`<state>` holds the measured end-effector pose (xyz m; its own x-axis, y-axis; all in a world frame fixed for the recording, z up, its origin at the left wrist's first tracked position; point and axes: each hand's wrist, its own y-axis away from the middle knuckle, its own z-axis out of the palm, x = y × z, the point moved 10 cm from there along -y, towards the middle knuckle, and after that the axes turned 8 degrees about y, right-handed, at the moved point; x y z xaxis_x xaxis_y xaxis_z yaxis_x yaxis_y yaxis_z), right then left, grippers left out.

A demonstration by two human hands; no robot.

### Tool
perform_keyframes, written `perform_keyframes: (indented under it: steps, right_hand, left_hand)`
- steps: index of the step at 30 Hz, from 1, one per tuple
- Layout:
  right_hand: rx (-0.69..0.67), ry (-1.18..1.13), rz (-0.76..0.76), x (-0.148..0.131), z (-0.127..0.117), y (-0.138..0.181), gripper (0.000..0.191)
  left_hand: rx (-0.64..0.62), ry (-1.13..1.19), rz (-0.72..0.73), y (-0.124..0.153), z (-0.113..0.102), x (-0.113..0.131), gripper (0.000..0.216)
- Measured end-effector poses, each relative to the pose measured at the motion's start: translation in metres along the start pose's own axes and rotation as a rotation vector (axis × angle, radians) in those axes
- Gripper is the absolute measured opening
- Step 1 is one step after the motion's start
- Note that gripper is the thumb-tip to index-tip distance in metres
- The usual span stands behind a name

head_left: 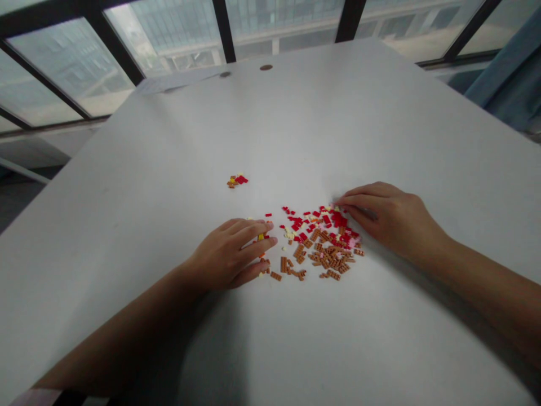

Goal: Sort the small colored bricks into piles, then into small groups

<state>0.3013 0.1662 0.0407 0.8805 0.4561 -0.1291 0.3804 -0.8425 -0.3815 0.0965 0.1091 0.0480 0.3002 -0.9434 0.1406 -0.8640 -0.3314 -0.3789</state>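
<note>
A scatter of tiny building bricks (pixel 321 242) lies on the white table (pixel 296 124): red ones toward the back, brown ones toward the front, a few cream and pink among them. My left hand (pixel 230 254) rests at the pile's left edge, fingers curled together over a small yellow piece (pixel 261 237). My right hand (pixel 386 217) lies at the pile's right edge, fingers close together, their tips touching red bricks. A small separate cluster of red, brown and yellow bricks (pixel 237 181) sits farther back on the left.
The table's far edge meets large windows with black frames (pixel 224 28). Two small round marks (pixel 266 67) sit near that edge. A blue fabric shape (pixel 511 79) is at the upper right.
</note>
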Motion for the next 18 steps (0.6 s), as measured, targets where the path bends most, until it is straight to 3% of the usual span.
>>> perform_keyframes:
  steps: [9,18]
  right_hand:
    - [-0.023,-0.189,0.063,-0.005,-0.013,-0.003,0.015]
    - [-0.079,-0.193,-0.080,-0.024,-0.005,-0.005,0.022]
  left_hand:
    - [0.005,0.003,-0.003,0.001,0.001,0.000,0.031]
    - [0.004,0.014,-0.002,-0.001,0.000,0.000,0.030]
